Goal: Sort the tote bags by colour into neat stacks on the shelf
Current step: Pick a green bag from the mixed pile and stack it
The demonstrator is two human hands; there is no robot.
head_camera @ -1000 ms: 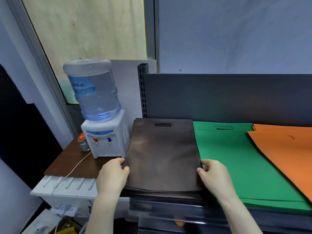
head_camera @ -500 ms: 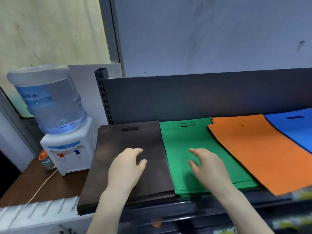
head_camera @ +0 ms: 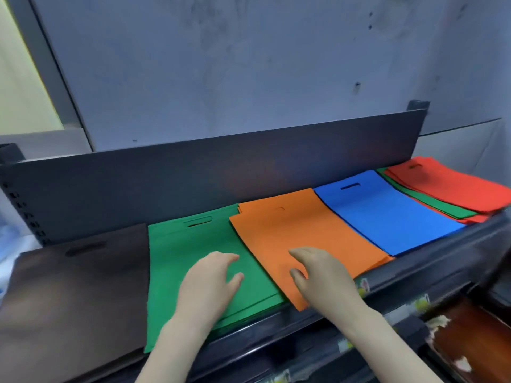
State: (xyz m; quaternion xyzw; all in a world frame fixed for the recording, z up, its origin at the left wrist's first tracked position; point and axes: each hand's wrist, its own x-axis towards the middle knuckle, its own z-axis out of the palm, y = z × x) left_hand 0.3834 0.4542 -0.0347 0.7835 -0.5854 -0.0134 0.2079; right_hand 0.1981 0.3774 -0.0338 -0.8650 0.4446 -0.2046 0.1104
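Hands: left hand over green stack, right hand over orange stack, fingers apart, holding nothing.
Change: moved right, off squared brown stack.
Orange stack: skewed over green; probably next.
Far end: red-and-green pile unsorted on shelf.

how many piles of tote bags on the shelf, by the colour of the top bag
brown pile: 1
green pile: 1
orange pile: 1
blue pile: 1
red pile, with green bags mixed into it: 1
total: 5 piles
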